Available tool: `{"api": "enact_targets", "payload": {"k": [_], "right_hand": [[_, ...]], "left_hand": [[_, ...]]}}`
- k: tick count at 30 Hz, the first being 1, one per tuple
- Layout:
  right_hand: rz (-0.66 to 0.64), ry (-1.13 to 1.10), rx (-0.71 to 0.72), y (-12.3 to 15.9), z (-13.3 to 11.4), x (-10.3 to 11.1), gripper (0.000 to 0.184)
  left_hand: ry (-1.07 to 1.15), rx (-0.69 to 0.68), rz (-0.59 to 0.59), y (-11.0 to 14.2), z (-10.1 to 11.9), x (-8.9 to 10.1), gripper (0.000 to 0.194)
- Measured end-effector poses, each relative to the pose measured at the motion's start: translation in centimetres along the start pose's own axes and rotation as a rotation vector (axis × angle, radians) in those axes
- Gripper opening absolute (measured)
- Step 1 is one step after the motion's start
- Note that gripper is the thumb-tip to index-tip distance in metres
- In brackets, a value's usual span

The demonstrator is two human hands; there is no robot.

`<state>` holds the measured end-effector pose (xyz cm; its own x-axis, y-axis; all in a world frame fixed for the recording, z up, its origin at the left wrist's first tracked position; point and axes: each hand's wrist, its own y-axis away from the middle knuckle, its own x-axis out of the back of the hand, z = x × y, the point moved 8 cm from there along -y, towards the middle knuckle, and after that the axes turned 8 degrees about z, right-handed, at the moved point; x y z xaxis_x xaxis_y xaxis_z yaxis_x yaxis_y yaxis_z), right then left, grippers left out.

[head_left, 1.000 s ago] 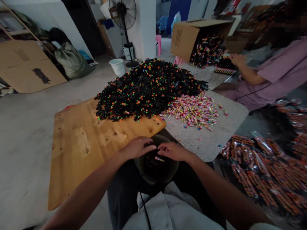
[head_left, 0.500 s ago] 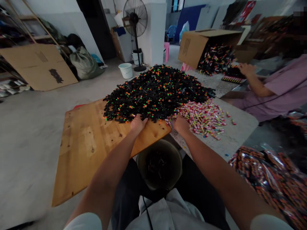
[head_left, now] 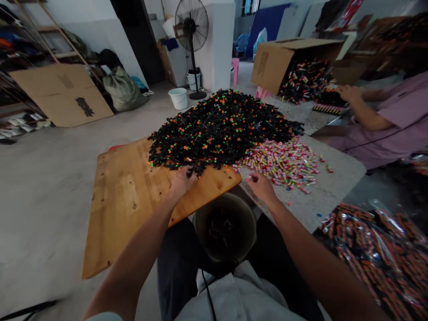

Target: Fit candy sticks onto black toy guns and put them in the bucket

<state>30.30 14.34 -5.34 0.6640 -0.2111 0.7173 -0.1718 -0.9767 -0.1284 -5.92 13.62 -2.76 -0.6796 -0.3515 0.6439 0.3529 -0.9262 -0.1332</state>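
Observation:
My left hand (head_left: 181, 182) is at the front edge of a big heap of black plastic pieces (head_left: 214, 129) with orange and green tips. Its fingers are closed around black pieces at the edge, though blur hides exactly how many. Beside the heap lies a pile of small pink, white and yellow wrapped pieces (head_left: 284, 162), which look like candies. Just in front of that pile, above the stone tabletop (head_left: 327, 187), my right hand (head_left: 264, 187) is pinched, with a small pinkish piece at its fingertips. Under the heap is a wooden board (head_left: 123, 196).
A deep bucket (head_left: 252, 223) with dark pieces inside stands between my knees. To the right lie plastic-bagged goods (head_left: 374, 249). A co-worker's hands (head_left: 351, 93) work near an open carton (head_left: 272, 67). A white bucket (head_left: 178, 99) and a fan (head_left: 191, 26) are behind.
My left hand has drawn back slightly to the left, with black pieces pulled to the heap's edge. My right hand has come out of the pink pile towards me. The view has shifted slightly.

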Motion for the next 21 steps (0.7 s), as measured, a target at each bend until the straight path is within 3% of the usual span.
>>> {"api": "enact_targets", "payload": {"k": [4, 9, 14, 18, 21], "right_hand": [[-0.083, -0.495, 0.021, 4.2, -2.7, -0.9, 0.03], [-0.221, -0.905, -0.114, 7.5, -6.5, -1.8, 0.037], [-0.262, -0.959, -0.074, 8.7, -8.3, -0.9, 0.039], [-0.35, -0.916, -0.03, 9.9, -9.0, -0.7, 0.039], [-0.391, -0.915, -0.013, 10.2, -9.5, -0.3, 0.041]], "left_hand": [[0.38, -0.078, -0.088, 4.9, 1.7, -1.1, 0.043], [0.523, -0.189, -0.222, 10.0, 4.7, -2.7, 0.04], [0.401, -0.309, -0.353, 11.6, 6.7, -3.0, 0.038], [0.212, -0.346, -0.282, 11.5, 7.3, -2.0, 0.042], [0.087, -0.447, -0.216, 11.4, 8.2, -1.1, 0.046]]}}
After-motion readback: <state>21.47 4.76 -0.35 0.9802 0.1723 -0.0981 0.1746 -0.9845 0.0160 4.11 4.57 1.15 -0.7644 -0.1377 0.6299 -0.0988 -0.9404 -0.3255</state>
